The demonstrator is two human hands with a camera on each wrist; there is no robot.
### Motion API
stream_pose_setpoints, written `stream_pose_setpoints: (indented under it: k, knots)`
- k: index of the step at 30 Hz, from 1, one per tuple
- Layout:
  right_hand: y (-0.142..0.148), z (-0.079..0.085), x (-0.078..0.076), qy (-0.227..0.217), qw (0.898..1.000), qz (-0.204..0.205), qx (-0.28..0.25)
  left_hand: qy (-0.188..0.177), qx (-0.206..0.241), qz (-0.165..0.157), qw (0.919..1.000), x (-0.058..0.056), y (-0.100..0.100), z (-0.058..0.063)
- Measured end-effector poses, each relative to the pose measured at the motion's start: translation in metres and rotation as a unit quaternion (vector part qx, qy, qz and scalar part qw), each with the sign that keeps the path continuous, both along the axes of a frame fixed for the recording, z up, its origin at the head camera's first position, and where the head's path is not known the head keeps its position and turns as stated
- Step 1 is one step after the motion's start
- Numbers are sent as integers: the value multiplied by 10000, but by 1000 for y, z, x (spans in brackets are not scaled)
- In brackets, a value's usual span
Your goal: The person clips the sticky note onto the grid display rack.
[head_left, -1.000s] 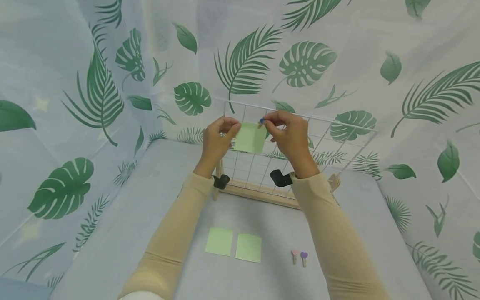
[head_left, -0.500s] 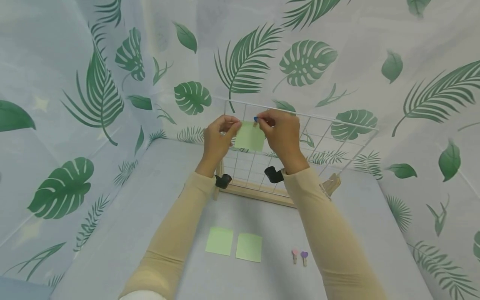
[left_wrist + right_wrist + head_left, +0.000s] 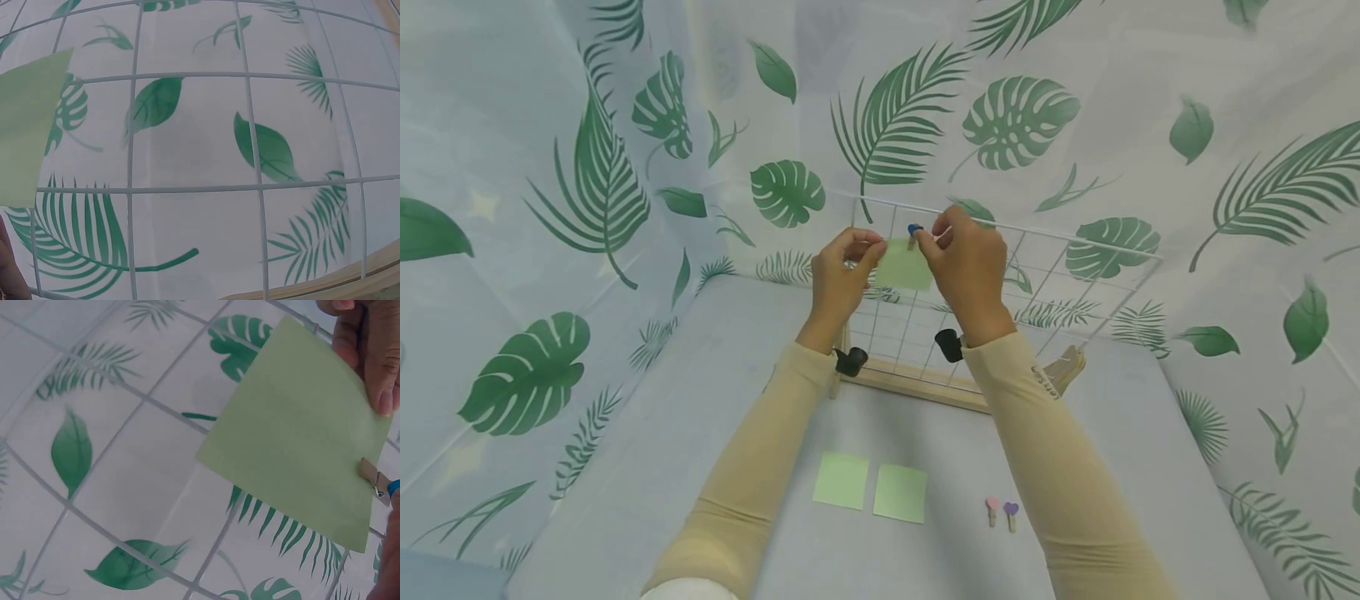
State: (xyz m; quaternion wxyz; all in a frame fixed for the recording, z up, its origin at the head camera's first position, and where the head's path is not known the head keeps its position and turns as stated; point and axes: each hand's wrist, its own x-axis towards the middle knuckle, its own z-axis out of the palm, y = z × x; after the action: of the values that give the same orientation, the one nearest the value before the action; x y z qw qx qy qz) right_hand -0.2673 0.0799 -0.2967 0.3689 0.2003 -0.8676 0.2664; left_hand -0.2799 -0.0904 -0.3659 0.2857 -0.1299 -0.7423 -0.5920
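Note:
A light green paper square (image 3: 902, 267) stands upright against the white wire grid (image 3: 1033, 267) in the head view. My left hand (image 3: 837, 279) pinches its upper left corner between thumb and fingers. A small wooden clothespin with a blue top (image 3: 914, 230) sits at the paper's upper edge. The thumb and bent index finger of my right hand (image 3: 970, 267) are at this clothespin. In the right wrist view the wooden clothespin (image 3: 373, 479) overlaps the paper's edge, with a fingertip against its blue part. Paper (image 3: 31, 125) also shows at the left of the left wrist view.
Two more green paper squares (image 3: 841, 481) (image 3: 900, 493) lie on the pale table. Right of them lie a pink heart clothespin (image 3: 992, 510) and a purple heart clothespin (image 3: 1011, 515). The grid stands on a wooden base (image 3: 917, 387), before a leaf-patterned cloth (image 3: 850, 75).
My right hand has moved left and slightly up with the blue clothespin, from the paper's right corner toward the middle of its top edge. The left hand keeps its pinch on the paper.

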Motion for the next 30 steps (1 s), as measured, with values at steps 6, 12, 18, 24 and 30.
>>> stream_pose_setpoints:
  k: [6,12,18,24,30]
  knots:
    - [4,-4,0,205,9997,-39,-81,50,-67,39,10000,1,0,0]
    - [9,-6,2,119,9996,263,-53,106,-24,0,9999,2,-1,0]
    - [19,-10,2,95,9972,742,-59,253,-101,183,9995,4,-4,-1]
    - [26,-12,8,-21,9931,1158,-179,350,-105,234,9991,8,-7,-5]
    - [33,-14,15,-531,9837,1562,-720,273,-93,-24,9996,19,-12,-6]
